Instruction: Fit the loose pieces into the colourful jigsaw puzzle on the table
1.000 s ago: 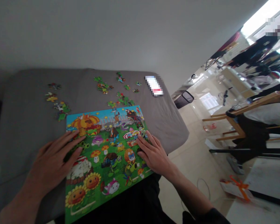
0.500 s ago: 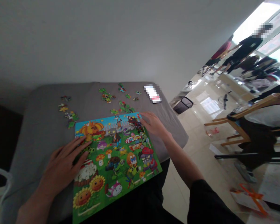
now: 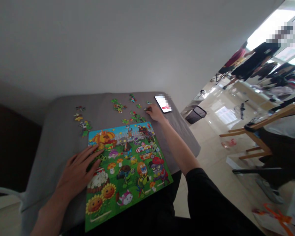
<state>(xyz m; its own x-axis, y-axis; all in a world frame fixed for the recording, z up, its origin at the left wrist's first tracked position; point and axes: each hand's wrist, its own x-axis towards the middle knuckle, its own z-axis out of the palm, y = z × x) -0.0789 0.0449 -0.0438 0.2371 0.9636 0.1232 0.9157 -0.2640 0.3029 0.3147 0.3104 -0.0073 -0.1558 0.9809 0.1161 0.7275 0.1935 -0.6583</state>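
Note:
A colourful cartoon picture board, with sunflowers, mushrooms and a pumpkin house on it, lies tilted at the near edge of a grey cloth-covered surface. My left hand rests on the board's left edge, fingers stretched and spread. Beyond the board's far right corner, my right hand has its fingertips closed on a small dark jigsaw piece, partly hidden by them. Close by are another small piece, a green piece and a cluster of green pieces.
More jigsaw pieces lie farther back, and another group lies at the left. A phone with a lit screen is just past my right hand. A pale wall rises behind. At right are a dark bin, a wooden chair and people.
My right hand has left the board's far right corner and moved away from me to a small jigsaw piece, closing its fingers there. My left hand stays on the board. The view has shifted slightly.

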